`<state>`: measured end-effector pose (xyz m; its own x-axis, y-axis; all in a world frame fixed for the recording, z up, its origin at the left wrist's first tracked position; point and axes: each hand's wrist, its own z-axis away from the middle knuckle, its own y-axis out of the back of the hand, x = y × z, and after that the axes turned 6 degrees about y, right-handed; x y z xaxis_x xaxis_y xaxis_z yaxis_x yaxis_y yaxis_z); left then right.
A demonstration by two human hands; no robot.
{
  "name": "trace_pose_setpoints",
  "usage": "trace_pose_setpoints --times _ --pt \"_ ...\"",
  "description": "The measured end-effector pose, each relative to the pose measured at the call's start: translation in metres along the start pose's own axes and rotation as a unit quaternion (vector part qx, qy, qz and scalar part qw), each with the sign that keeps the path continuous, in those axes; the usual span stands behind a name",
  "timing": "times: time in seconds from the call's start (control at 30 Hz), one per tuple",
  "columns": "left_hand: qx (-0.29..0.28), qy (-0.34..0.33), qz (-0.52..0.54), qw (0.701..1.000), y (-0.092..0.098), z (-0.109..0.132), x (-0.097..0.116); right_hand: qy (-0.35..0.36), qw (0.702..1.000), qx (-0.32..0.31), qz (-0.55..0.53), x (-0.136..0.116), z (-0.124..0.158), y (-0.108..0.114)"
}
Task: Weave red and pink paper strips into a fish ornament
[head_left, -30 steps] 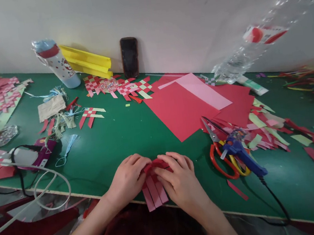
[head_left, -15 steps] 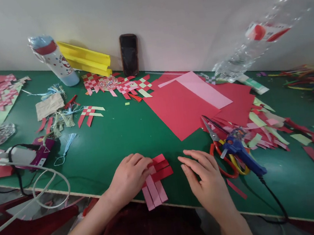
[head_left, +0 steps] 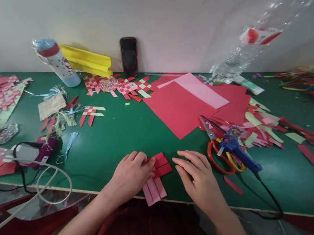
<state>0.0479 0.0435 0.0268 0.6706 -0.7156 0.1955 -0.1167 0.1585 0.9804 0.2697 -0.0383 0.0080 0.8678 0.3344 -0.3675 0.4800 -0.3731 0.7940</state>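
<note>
My left hand (head_left: 132, 171) rests on the table edge side with its fingers bent and pressed onto the left part of a small weave of paper strips (head_left: 162, 165). Red strips in it point right, and pink strips (head_left: 154, 191) hang down toward the table's front edge. Part of the weave is hidden under my fingers. Just right of it, my right hand (head_left: 197, 172) hovers with fingers apart and nothing in them. Orange-handled scissors (head_left: 214, 152) and a blue glue gun (head_left: 238, 149) lie beyond my right hand.
Red paper sheets (head_left: 177, 107) with a pink strip lie at the back centre. Paper scraps (head_left: 263, 130) spread to the right. A phone (head_left: 129, 55), a drinking bottle (head_left: 59, 65) and a clear plastic bottle (head_left: 241, 52) stand at the wall. Tassels (head_left: 69, 144) and a cable (head_left: 51, 170) are left.
Red now covers the middle pink strip that lay over the lower red strip; the pink shows only below. My right hand has shifted slightly left, nearer the weave.
</note>
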Motion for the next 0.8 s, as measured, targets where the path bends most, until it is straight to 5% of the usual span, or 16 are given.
trace_pose_setpoints --times 0.13,0.27,0.43,0.57,0.8 --pt "0.088 -0.022 0.136 0.987 -0.004 0.01 -0.013 0.001 1.0 0.005 0.002 -0.003 0.003 0.004" --pt "0.144 -0.007 0.159 0.977 -0.004 0.022 -0.016 -0.005 1.0 -0.002 0.003 -0.004 0.01 0.004" --pt "0.134 -0.031 0.15 0.979 0.0 0.019 -0.001 0.002 1.0 0.007 0.011 -0.005 0.01 0.006" --pt "0.111 0.018 0.135 0.984 0.001 0.0 0.008 -0.005 0.999 0.034 0.035 0.001 0.011 0.02" --pt "0.013 0.046 0.03 0.998 -0.014 -0.018 0.022 -0.04 0.992 0.076 0.097 0.026 0.032 0.047"
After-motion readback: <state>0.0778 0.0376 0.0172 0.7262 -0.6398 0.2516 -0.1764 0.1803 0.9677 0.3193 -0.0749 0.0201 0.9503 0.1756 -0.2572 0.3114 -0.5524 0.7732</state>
